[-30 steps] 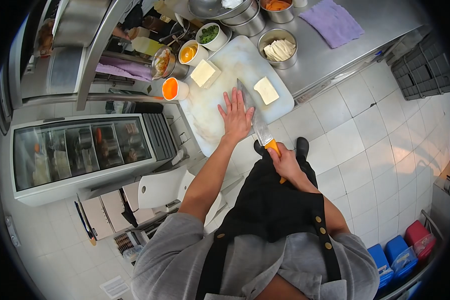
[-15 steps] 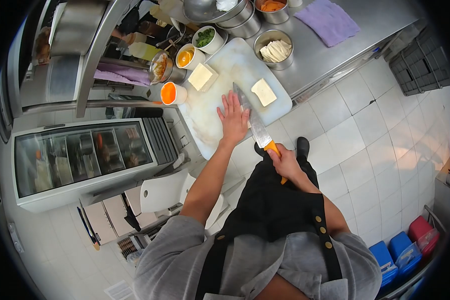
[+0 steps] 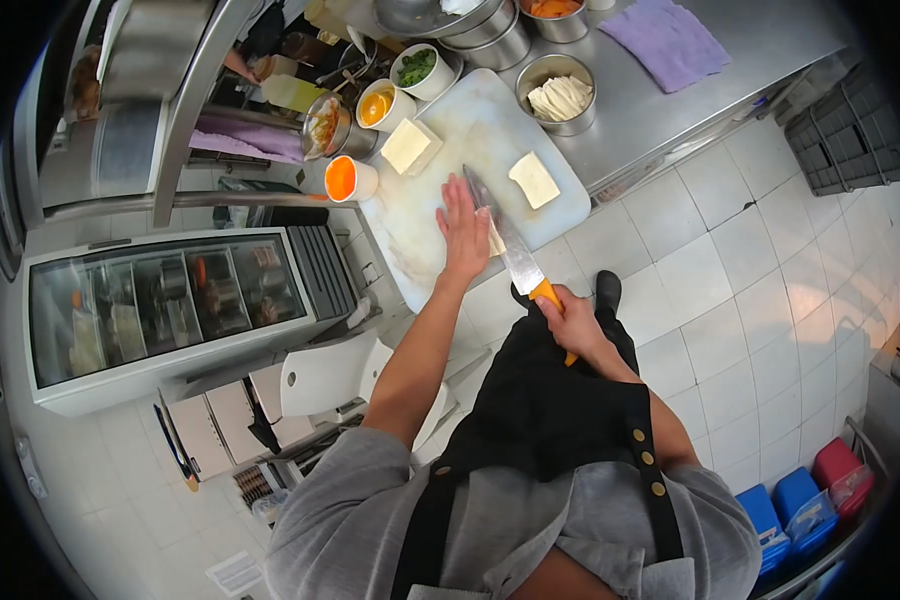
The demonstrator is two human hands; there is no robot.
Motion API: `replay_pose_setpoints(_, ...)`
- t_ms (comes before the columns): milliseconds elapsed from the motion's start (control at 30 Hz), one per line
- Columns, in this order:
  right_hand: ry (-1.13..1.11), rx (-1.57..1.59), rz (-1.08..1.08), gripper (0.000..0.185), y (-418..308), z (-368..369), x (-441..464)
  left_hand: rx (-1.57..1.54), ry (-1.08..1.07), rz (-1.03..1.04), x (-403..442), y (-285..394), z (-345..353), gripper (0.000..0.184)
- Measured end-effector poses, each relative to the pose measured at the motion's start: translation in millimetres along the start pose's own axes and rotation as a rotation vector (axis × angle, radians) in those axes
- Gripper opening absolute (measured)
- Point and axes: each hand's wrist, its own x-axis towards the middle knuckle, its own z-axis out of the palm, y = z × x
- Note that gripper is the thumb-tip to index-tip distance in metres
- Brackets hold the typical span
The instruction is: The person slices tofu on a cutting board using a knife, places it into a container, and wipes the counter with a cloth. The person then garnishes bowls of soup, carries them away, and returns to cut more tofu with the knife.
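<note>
My right hand (image 3: 575,322) is closed round the orange handle of a large kitchen knife (image 3: 518,254), its blade pointing away across the near edge of the white cutting board (image 3: 420,265). My left hand (image 3: 462,230) lies beside the blade with fingers stretched out. Between that hand and the blade shows part of a pale piece (image 3: 495,241), mostly hidden. Two cream-coloured blocks, tofu or cheese by their look, rest on the board: a thicker block (image 3: 411,148) at the left and a thinner block (image 3: 535,180) at the right.
Around the board stand a steel bowl of pale slices (image 3: 561,98), tubs of chopped greens (image 3: 416,68) and orange sauce (image 3: 341,179), and a tub with orange pieces (image 3: 377,106). A purple cloth (image 3: 665,43) lies on the steel counter (image 3: 640,130). Someone's arm (image 3: 238,66) shows at upper left.
The view has shifted slightly. My left fingers are now drawn closer together beside the blade, the thumb less spread. The knife stays in my right hand, nearly in place.
</note>
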Motion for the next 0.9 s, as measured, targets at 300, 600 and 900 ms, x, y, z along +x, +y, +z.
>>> replay_pose_setpoints(300, 0.037, -0.094, -0.061, 0.031, 4.3, 5.8, -1.0, 0.08, 0.021, 0.041, 3.1, 7.7, 12.5, 0.064)
replay_pose_setpoints(600, 0.089, -0.109, -0.111, 0.028, -3.3, 9.4, -2.2, -0.236, 0.17, 0.044, 5.4, 4.7, 13.4, 0.061)
replay_pose_setpoints(900, 0.048, -0.141, -0.097, 0.031, -7.4, 9.8, -0.8, -0.23, 0.162, 0.054, 5.0, 3.6, 12.6, 0.06)
